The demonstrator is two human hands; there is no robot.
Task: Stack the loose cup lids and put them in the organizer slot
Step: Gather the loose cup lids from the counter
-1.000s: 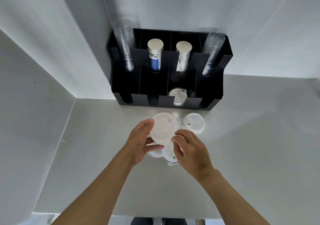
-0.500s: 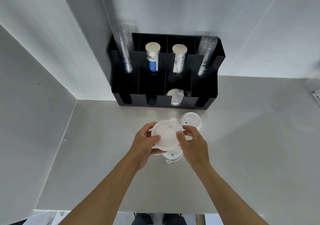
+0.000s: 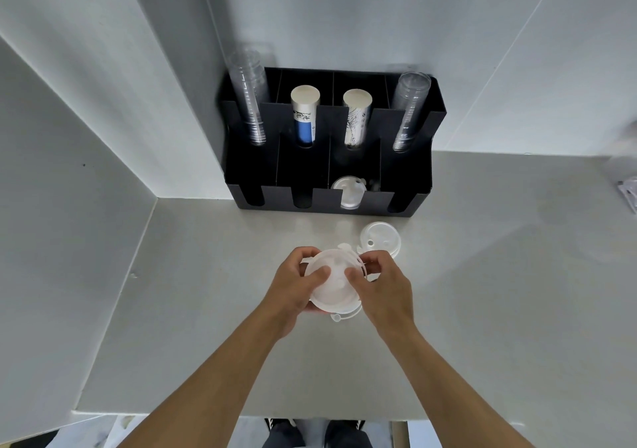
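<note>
Both hands grip a small stack of white cup lids (image 3: 333, 284) just above the grey counter. My left hand (image 3: 294, 284) clasps its left rim with the thumb on top, and my right hand (image 3: 381, 284) pinches its right rim. Under the stack, the edge of another lid (image 3: 341, 316) shows on the counter. One loose lid (image 3: 380, 240) lies flat to the upper right of my hands. The black organizer (image 3: 406, 203) stands against the back wall; its third front slot holds a few lids (image 3: 349, 192).
The organizer's back slots carry two stacks of clear cups (image 3: 249, 98) (image 3: 410, 110) and two sleeves of paper cups (image 3: 304, 113) (image 3: 356, 116). White walls close the counter (image 3: 206, 309) on the left and behind. A clear wrapper (image 3: 629, 192) lies at the right edge.
The lid that my left hand held up has come down onto the lids on the counter. Both hands have closed around the stack, and the right thumb now rests on top.
</note>
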